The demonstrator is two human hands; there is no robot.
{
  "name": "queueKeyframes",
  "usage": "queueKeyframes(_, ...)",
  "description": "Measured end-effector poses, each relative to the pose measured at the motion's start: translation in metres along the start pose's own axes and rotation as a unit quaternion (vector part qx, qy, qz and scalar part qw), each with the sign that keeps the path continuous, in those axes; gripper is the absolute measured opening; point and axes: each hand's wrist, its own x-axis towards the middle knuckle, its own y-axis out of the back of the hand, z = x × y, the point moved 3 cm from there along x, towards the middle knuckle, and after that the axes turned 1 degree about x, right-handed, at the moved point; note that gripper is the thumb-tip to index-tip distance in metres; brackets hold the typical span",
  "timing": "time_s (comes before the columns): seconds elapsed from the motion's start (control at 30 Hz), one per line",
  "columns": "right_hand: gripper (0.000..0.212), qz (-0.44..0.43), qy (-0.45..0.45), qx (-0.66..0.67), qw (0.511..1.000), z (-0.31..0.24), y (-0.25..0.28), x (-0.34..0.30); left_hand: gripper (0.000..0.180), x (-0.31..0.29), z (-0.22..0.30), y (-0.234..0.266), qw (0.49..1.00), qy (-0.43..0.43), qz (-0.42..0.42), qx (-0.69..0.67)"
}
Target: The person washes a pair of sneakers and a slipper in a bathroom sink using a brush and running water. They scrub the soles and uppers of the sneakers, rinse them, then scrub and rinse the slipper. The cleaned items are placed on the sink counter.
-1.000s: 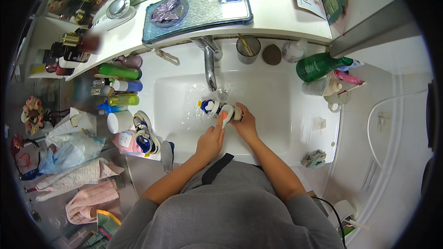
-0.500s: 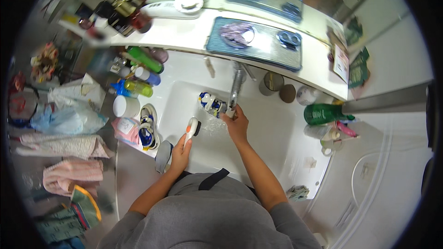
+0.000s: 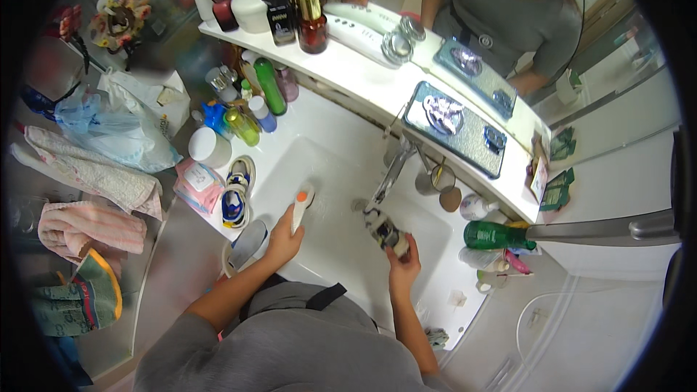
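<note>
Over the left part of the white sink basin point(image 3: 319, 167), my left hand point(image 3: 284, 238) is closed on a white scrubbing brush point(image 3: 300, 207) with an orange spot; its bristles are turned from view. My right hand point(image 3: 404, 258) grips one end of a small sneaker point(image 3: 382, 229), whose far end lies right under the metal faucet point(image 3: 396, 174). The shoe's sides look dark and white, slightly blurred. A matching child's sneaker point(image 3: 236, 192), white, blue and yellow, rests on the sink's left ledge, apart from both hands.
A pink package point(image 3: 198, 185), a white jar point(image 3: 209, 147) and several bottles line the left ledge. Above the faucet, a shelf bears a phone in a glittery case point(image 3: 454, 131) and cosmetics. A green bottle point(image 3: 495, 235) stands on the right. Towels point(image 3: 94, 231) hang at left.
My right hand has moved right and nearer to me, turning the sneaker so it points up toward the faucet. My left hand still holds the brush. The whole view has swung round.
</note>
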Motion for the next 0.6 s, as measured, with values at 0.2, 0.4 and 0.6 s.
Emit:
queueKeyframes(0.2,0.06,0.025,0.06,0.0,0.998,0.005,0.016,-0.032,0.044,0.119,0.023,-0.027,0.998,-0.064,0.002,-0.03)
queueKeyframes(0.4,0.063,0.062,-0.024,0.128,0.99,0.004,0.017,-0.046,0.048,0.19,0.033,-0.088,0.872,0.213,0.057,-0.437)
queueKeyframes(0.6,0.065,0.051,-0.03,0.133,0.989,-0.004,0.012,-0.046,0.059,0.212,0.037,-0.114,0.991,0.116,0.026,-0.056)
